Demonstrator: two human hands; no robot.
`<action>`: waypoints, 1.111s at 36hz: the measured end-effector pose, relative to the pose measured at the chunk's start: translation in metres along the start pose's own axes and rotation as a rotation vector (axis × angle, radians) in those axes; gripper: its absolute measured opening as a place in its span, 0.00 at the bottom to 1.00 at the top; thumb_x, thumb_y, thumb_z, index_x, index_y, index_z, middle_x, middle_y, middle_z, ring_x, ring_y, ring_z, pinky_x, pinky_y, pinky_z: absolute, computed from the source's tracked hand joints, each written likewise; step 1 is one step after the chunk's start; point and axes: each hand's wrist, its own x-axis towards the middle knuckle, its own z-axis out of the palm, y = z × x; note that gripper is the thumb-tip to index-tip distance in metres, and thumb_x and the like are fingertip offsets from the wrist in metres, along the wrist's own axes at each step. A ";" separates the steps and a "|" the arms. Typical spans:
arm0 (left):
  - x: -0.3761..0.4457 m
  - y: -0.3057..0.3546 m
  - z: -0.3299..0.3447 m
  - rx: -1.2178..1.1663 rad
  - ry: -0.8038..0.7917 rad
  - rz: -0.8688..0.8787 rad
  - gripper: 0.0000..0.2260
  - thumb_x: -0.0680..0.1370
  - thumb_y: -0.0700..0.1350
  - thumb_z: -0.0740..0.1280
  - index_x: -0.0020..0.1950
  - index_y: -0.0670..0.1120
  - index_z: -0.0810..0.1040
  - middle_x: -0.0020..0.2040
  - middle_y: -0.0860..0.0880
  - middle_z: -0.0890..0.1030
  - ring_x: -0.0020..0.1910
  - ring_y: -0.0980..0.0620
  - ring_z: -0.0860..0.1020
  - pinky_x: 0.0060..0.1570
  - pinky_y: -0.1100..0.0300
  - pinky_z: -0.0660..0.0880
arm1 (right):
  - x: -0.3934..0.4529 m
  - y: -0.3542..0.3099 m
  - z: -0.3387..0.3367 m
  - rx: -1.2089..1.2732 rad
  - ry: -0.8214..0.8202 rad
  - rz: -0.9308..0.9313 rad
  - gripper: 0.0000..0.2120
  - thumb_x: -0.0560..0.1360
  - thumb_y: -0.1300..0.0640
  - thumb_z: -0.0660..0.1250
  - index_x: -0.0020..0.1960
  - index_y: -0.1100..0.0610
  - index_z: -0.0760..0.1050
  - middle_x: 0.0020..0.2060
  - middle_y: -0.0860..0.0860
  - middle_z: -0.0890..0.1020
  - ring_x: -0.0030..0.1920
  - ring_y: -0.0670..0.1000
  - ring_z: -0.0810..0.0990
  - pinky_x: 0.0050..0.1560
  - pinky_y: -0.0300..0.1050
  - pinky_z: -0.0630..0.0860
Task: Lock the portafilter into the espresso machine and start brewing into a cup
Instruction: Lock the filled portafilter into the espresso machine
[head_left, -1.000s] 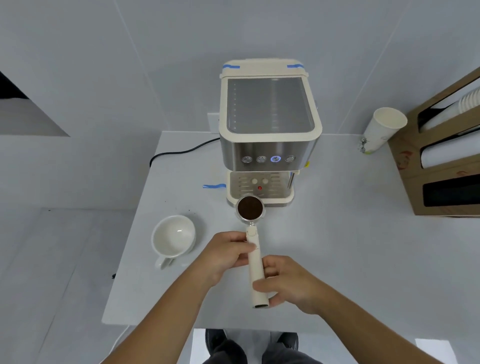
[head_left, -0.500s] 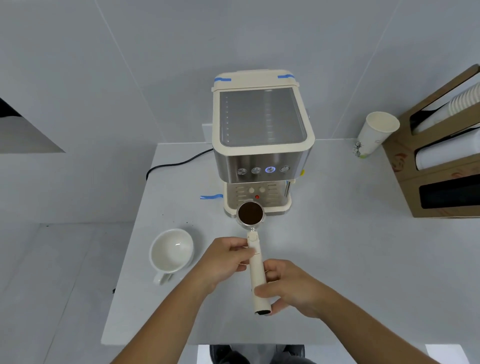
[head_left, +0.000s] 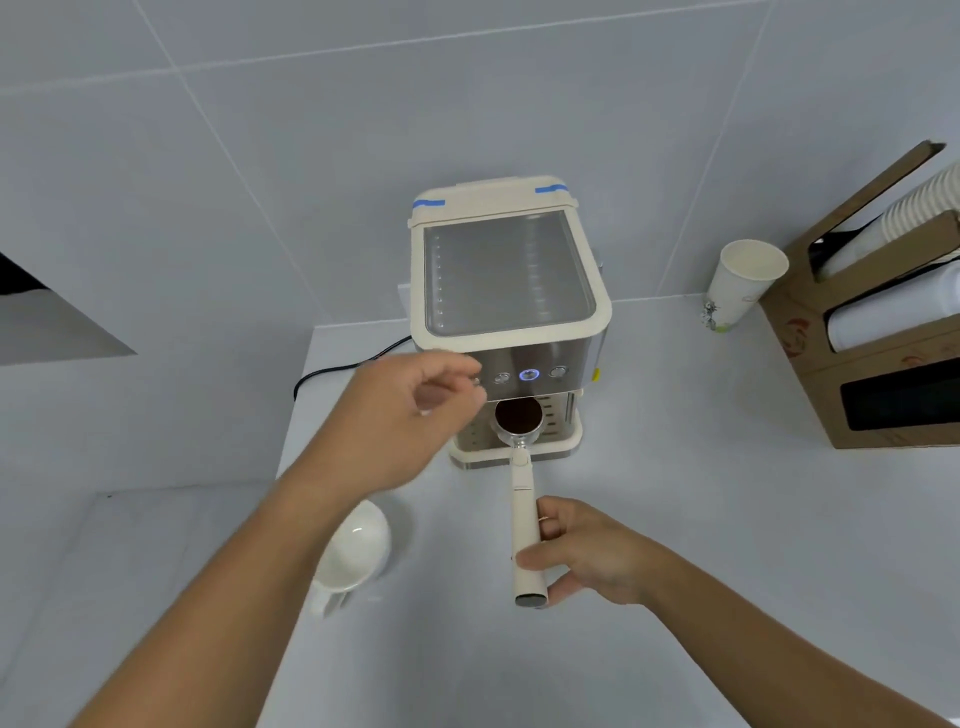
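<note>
I grip portafilter (head_left: 521, 483) low on its stiff handle, right hand (head_left: 587, 551) wrapped | head-heavy, loose grounds, keep level | left hand (head_left: 410, 410) empty, fingers loosely curled by espresso machine (head_left: 506, 270)

Bright even light, soft shadows, wide-angle edge warp, left hand (head_left: 410, 410) motion-blurred (esp. fingers)

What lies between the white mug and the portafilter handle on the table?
In the head view, only bare table lies between the mug and the portafilter handle. The left forearm crosses above the mug's far side, not the gap.
</note>
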 end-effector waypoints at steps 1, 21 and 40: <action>0.007 0.003 -0.003 0.037 0.021 0.034 0.09 0.74 0.45 0.72 0.54 0.51 0.84 0.45 0.56 0.85 0.43 0.63 0.82 0.50 0.71 0.75 | 0.001 -0.003 -0.001 -0.003 0.002 -0.001 0.17 0.72 0.68 0.72 0.59 0.61 0.75 0.46 0.54 0.82 0.48 0.54 0.84 0.49 0.60 0.83; 0.140 0.001 0.014 0.625 -0.222 0.268 0.26 0.79 0.63 0.55 0.76 0.59 0.62 0.80 0.53 0.57 0.79 0.53 0.52 0.76 0.47 0.49 | 0.028 -0.033 -0.013 0.015 0.017 -0.076 0.19 0.72 0.69 0.71 0.60 0.57 0.75 0.46 0.54 0.80 0.46 0.52 0.82 0.45 0.56 0.84; 0.145 -0.005 0.020 0.683 -0.163 0.298 0.26 0.78 0.65 0.55 0.76 0.62 0.60 0.80 0.56 0.57 0.79 0.55 0.52 0.77 0.50 0.46 | 0.048 -0.046 -0.012 0.082 0.025 -0.142 0.23 0.73 0.68 0.71 0.66 0.56 0.74 0.45 0.51 0.81 0.46 0.51 0.82 0.41 0.51 0.83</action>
